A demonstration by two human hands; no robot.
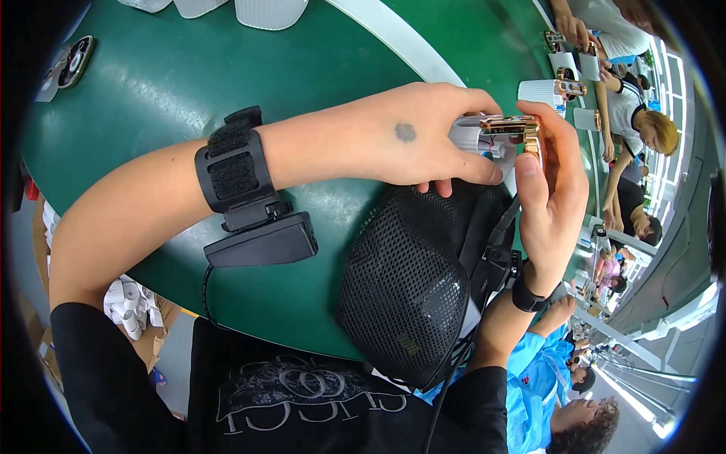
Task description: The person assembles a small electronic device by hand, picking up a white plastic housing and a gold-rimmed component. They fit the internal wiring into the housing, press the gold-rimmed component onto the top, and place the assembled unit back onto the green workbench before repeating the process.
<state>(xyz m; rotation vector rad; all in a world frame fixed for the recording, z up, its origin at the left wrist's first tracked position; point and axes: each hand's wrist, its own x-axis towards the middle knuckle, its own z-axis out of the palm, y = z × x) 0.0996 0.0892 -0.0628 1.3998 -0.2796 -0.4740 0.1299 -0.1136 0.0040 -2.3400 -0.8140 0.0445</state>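
Note:
My left hand [427,132] reaches across the green table, its thumb and fingers closed around a white plastic housing [466,139]. Some small inner parts and thin wires show at the housing's opening, though fingers hide much of it. My right hand [558,193] meets it from the right, thumb and fingers pinching a shiny gold-coloured frame piece [532,138] at the housing's end. Whether the frame is fastened to the housing I cannot tell. Just below both hands sits a black mesh bag [408,280].
White housings [271,11] stand at the far edge of the green table [302,76]. A dark oval part [76,62] lies far left. A carton of white parts [132,309] is below left. More housings [538,92] and several co-workers [635,121] line the right side.

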